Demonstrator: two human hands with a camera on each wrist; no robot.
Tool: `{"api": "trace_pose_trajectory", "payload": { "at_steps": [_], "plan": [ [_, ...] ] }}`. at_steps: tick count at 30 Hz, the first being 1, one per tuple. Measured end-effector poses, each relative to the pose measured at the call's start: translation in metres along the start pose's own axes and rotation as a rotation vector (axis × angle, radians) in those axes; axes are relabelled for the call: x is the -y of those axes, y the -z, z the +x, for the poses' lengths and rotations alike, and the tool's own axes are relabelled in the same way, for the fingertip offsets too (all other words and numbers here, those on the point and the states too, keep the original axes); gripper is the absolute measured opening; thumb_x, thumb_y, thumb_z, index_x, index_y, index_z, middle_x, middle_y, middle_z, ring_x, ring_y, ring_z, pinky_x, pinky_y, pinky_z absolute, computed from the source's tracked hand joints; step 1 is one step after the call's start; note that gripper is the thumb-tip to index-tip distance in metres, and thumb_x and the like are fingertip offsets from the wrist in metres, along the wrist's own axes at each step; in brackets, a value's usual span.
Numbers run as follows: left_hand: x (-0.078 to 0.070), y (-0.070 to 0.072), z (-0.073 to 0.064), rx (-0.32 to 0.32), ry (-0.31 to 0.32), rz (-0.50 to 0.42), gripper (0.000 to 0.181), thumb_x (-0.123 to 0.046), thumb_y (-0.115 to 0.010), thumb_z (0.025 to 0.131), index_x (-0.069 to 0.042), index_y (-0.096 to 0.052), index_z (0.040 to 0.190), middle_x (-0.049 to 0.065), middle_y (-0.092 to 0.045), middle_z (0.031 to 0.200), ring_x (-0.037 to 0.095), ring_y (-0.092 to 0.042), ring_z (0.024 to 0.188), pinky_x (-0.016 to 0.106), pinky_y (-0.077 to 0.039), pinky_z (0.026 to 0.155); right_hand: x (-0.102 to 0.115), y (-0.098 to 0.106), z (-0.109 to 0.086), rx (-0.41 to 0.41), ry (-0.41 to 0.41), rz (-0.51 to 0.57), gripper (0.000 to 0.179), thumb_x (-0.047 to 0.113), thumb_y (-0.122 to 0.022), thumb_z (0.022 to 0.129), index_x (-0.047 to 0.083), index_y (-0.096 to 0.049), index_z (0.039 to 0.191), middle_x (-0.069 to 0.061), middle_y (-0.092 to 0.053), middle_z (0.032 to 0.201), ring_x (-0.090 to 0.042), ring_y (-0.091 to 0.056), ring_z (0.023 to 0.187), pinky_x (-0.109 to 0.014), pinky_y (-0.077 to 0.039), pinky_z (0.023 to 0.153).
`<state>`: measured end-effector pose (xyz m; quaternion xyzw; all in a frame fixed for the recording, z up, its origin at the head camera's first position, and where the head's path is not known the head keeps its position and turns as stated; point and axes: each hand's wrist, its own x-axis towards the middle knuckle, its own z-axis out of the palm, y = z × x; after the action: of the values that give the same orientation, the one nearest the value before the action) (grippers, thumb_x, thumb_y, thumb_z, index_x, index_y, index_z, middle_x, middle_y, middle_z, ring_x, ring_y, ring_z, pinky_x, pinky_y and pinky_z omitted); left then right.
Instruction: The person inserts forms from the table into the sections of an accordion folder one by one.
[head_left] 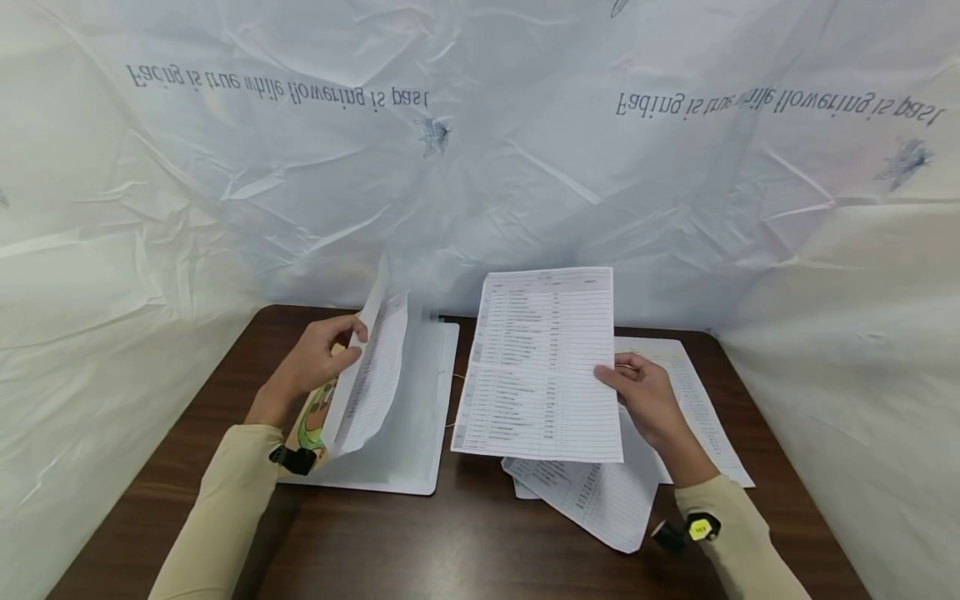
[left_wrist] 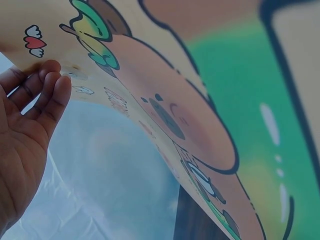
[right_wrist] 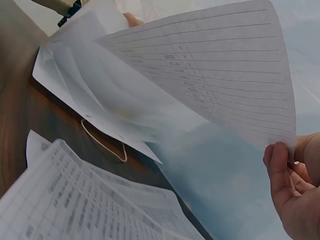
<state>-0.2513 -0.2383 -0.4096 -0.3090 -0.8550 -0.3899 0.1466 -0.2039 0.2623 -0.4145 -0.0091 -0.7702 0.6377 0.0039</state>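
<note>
My right hand (head_left: 647, 397) pinches a printed sheet of paper (head_left: 543, 367) by its right edge, thumb in front. In the right wrist view, that sheet slants away from the fingers. At left, my left hand (head_left: 321, 353) pinches the raised edge of a folder cover (left_wrist: 165, 100) with cartoon animals on its outside. Against the inner side of that cover stands another printed sheet (head_left: 378, 375), slightly curved. The folder's other side (head_left: 427, 417), pale and smooth, lies flat on the table. Whether the left fingers also grip paper is unclear.
Several printed sheets (head_left: 600, 500) lie overlapping on the dark wooden table (head_left: 480, 542), below and right of the raised sheet. A thin elastic cord (right_wrist: 105, 145) shows at the folder's edge. White sheeting (head_left: 487, 192) with printed words hangs behind the table and at its sides.
</note>
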Motion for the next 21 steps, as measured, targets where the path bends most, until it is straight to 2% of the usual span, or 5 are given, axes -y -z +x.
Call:
{"api": "trace_pose_trajectory", "payload": {
  "at_steps": [15, 21],
  "plan": [
    [0.001, 0.001, -0.001, -0.001, -0.008, 0.013, 0.015, -0.002, -0.057, 0.090, -0.012, -0.061, 0.100, 0.003, -0.063, 0.095, 0.013, -0.056, 0.076, 0.029, -0.047, 0.061, 0.005, -0.045, 0.009, 0.016, -0.033, 0.079, 0.041, 0.013, -0.069, 0.097, -0.007, -0.054, 0.130, -0.013, -0.070, 0.112, -0.013, -0.072, 0.093, -0.027, -0.057, 0.080],
    [-0.001, 0.002, -0.002, -0.004, 0.001, 0.022, 0.015, -0.002, -0.058, 0.089, -0.013, -0.061, 0.099, 0.000, -0.062, 0.091, 0.013, -0.055, 0.073, 0.030, -0.046, 0.059, 0.005, -0.059, 0.012, 0.032, -0.044, 0.106, 0.040, 0.012, -0.069, 0.096, -0.006, -0.056, 0.129, -0.013, -0.070, 0.113, -0.014, -0.072, 0.094, -0.027, -0.057, 0.081]
  ]
}}
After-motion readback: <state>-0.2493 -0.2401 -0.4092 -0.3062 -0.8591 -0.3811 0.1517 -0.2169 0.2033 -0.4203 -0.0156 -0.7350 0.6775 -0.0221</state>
